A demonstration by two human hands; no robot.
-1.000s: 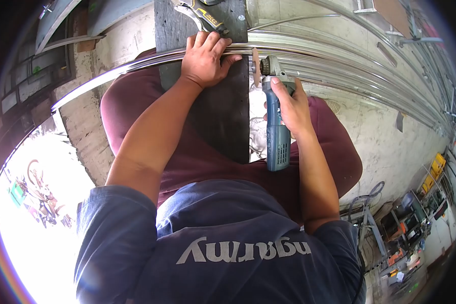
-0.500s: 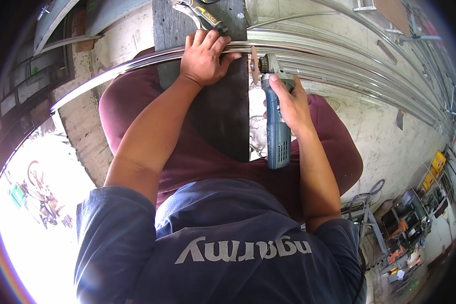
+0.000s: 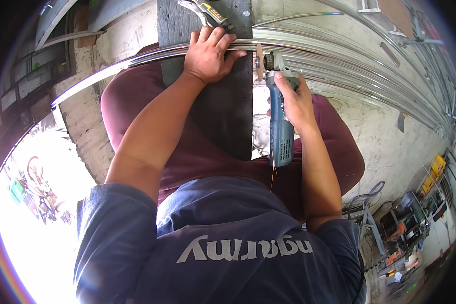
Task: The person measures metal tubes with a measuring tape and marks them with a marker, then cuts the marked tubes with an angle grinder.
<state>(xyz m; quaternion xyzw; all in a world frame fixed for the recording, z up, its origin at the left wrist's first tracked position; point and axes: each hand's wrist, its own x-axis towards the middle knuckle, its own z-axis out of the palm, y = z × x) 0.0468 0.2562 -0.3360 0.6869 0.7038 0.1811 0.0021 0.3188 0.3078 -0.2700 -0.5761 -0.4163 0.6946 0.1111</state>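
My left hand presses down over a few shiny metal tubes, its fingers curled over their far side and the thumb along the near side. The tubes lie across a dark wooden board. My right hand is wrapped around the body of a blue-green angle grinder. Its thin cutting disc stands upright at the tubes, just right of the board's edge. Thin orange sparks show near the grinder's lower end. Locking pliers with a black and yellow grip lie beyond my left hand.
More long metal tubes stretch away to the right over the pale concrete floor. My knees flank the board. Tools and yellow boxes stand at the lower right. Curved metal pieces are at the upper left.
Sparks now show near the grinder, where none were visible before. The view has shifted a little; both hands keep their grips, and the disc stays at the tubes.
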